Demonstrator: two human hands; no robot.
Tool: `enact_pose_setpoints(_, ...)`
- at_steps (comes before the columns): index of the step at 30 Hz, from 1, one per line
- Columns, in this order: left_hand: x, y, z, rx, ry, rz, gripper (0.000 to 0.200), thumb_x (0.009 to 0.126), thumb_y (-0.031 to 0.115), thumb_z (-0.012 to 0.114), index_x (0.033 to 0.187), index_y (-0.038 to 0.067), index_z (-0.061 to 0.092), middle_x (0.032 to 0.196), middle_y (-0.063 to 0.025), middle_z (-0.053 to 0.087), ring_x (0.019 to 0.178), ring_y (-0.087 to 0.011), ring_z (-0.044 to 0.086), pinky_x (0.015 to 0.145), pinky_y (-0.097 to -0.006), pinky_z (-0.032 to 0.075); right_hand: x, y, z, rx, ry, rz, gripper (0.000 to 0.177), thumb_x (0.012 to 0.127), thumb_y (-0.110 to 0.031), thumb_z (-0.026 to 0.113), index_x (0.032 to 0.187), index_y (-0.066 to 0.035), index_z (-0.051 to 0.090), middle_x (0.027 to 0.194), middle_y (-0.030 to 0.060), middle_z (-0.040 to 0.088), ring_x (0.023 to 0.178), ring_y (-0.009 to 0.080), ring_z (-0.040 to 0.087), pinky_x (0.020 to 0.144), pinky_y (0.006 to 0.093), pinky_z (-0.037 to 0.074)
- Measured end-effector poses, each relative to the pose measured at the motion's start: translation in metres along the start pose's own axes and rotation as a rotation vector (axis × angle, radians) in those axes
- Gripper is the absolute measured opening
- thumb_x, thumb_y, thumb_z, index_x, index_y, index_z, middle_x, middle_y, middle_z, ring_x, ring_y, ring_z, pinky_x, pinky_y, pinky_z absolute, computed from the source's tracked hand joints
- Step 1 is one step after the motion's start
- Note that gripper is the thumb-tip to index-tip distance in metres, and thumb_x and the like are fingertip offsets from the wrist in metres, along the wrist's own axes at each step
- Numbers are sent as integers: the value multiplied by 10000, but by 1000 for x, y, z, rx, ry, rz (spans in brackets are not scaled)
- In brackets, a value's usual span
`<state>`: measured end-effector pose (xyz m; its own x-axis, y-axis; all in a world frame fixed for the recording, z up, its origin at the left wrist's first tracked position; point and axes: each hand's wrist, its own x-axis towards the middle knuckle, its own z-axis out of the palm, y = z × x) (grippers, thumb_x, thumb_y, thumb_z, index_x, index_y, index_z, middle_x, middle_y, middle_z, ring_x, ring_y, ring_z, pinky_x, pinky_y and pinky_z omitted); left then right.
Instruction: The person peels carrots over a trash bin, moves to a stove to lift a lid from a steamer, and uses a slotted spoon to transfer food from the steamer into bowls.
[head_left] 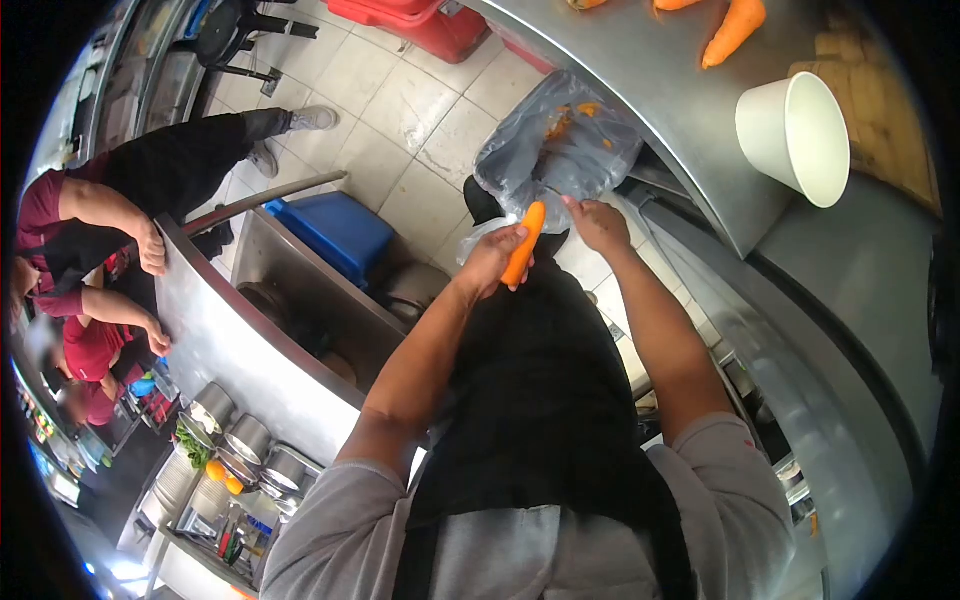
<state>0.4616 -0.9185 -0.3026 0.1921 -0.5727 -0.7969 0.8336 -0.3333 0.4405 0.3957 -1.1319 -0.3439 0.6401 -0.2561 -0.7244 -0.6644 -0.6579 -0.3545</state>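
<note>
My left hand (490, 261) is closed around the lower part of a carrot (523, 243), which points up and away from me. The carrot is bright orange and looks smooth. To the right of it, my right hand (602, 226) is closed, with a thin object poking out toward the carrot. That object is too small to make out. Just beyond both hands hangs a grey plastic bag (510, 150) with orange peelings (558, 123) inside. More carrots (735, 32) lie on the steel counter at the upper right.
A white tub (793, 138) stands on the steel counter (660, 75), beside a wooden board (880, 110). On the left, a co-worker's hands (152, 250) rest on another steel table (225, 320). A blue bin (335, 235) and a red container (420, 25) are on the floor side.
</note>
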Motion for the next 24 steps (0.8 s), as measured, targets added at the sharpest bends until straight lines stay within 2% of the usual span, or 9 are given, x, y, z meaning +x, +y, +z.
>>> enact_pose_setpoints(1,-3,1,-1,-82,-15,-41,389,992,427,424,1079,61,518,753,-91,583,569,-197,579,431,-310,448,3,4,2,-3,63,9,720,958,-623,251,929,-38,670,947,209,674,932,390,637,836,476,474)
enact_pose_setpoints(4,-3,-3,-6,-267,-20,-97,410,994,438,408,1113,63,522,789,-87,587,614,-195,587,453,-312,456,-25,-22,-9,94,-4,-36,716,953,-626,258,931,-39,667,943,213,673,922,395,636,837,479,471)
enact_pose_setpoints(6,2,-1,-8,-364,-23,-97,423,995,446,399,1129,65,523,811,-85,587,638,-192,587,468,-316,461,-47,-37,-6,81,-17,-178,688,948,-621,294,923,-38,658,937,224,668,909,408,632,811,489,475)
enact_pose_setpoints(11,-3,-12,-8,-427,-262,-83,430,998,457,382,1129,73,522,866,-92,591,653,-209,570,533,-346,469,2,-11,8,67,24,-23,720,957,-615,285,969,-11,677,970,231,668,957,408,628,855,470,469)
enact_pose_setpoints(12,-3,-16,-7,-432,-263,-95,430,998,457,382,1129,73,522,866,-92,591,653,-209,570,533,-346,469,5,-6,9,35,75,-29,732,955,-619,241,950,-28,674,925,220,668,932,411,625,832,472,468)
enact_pose_setpoints(14,1,-20,-8,-521,-188,-72,414,1002,444,378,1144,80,514,869,-99,593,653,-216,571,539,-346,470,-13,-20,-2,143,76,-68,713,958,-608,282,951,-9,671,955,231,667,953,417,623,839,484,466)
enact_pose_setpoints(17,5,-20,-6,-572,-208,-20,388,1008,423,366,1143,86,506,866,-105,595,656,-214,571,540,-342,469,-47,-44,-3,66,-28,-162,703,961,-602,265,989,-31,673,986,226,666,962,413,621,844,489,461)
enact_pose_setpoints(22,1,-30,-11,-544,-321,-9,374,1007,422,367,1145,100,498,872,-103,596,665,-210,567,554,-335,465,3,-4,3,130,22,35,758,950,-634,262,967,0,678,950,237,669,945,416,627,841,482,465)
enact_pose_setpoints(24,7,-36,-19,-667,-274,-16,381,1006,431,361,1145,103,497,872,-98,594,666,-204,560,557,-325,456,-10,-9,7,154,76,-55,747,947,-635,271,979,-9,677,939,240,669,941,418,628,835,480,467)
